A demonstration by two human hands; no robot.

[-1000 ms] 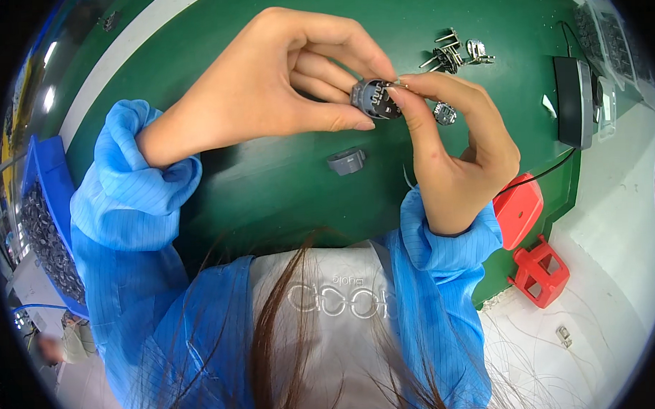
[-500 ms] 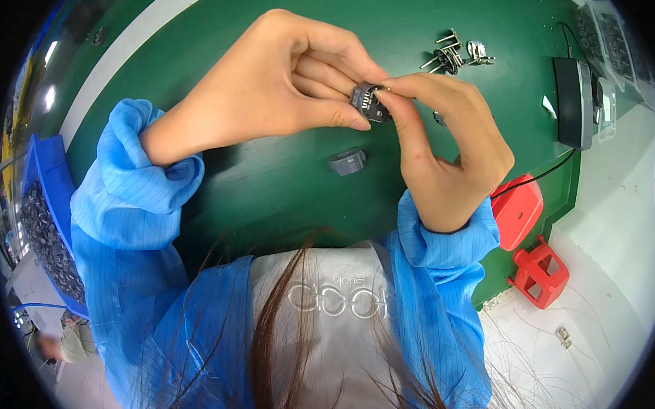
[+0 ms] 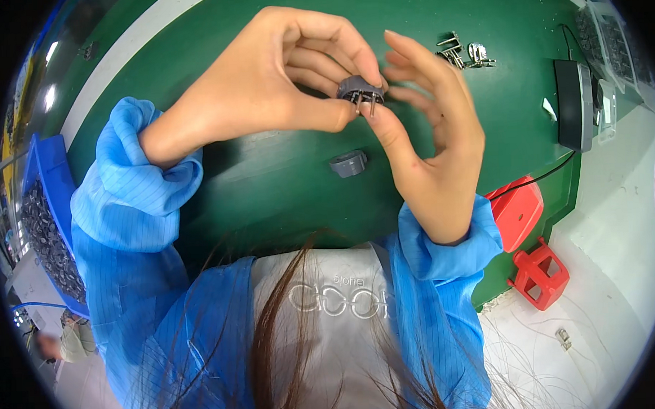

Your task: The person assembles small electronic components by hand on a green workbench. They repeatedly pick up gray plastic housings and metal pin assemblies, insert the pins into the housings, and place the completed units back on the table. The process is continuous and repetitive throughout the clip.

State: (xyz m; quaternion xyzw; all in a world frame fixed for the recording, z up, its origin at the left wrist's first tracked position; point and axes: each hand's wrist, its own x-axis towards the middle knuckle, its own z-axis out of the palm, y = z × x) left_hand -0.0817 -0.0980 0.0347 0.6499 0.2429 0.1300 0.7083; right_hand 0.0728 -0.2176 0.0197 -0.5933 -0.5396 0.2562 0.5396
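My left hand grips a dark grey, rounded plug part between thumb and fingers. Two metal pins stick out of its underside and point toward me. My right hand is beside it, the thumb tip touching the part near the pins. The other right fingers are stretched and apart, somewhat blurred, partly behind the part. Below the hands a grey ring-shaped housing lies on the green table. Beyond my right hand are several metal pin pieces and a silvery metal part.
A blue bin full of small dark parts stands at the left. At the right are a black-fronted device with a cable and a clear tray at the far corner. A red stool and red seat are at the lower right.
The plug part has been turned, so its pins now show instead of its printed face. My right fingers have spread from their pinch, and that hand has shifted slightly left.
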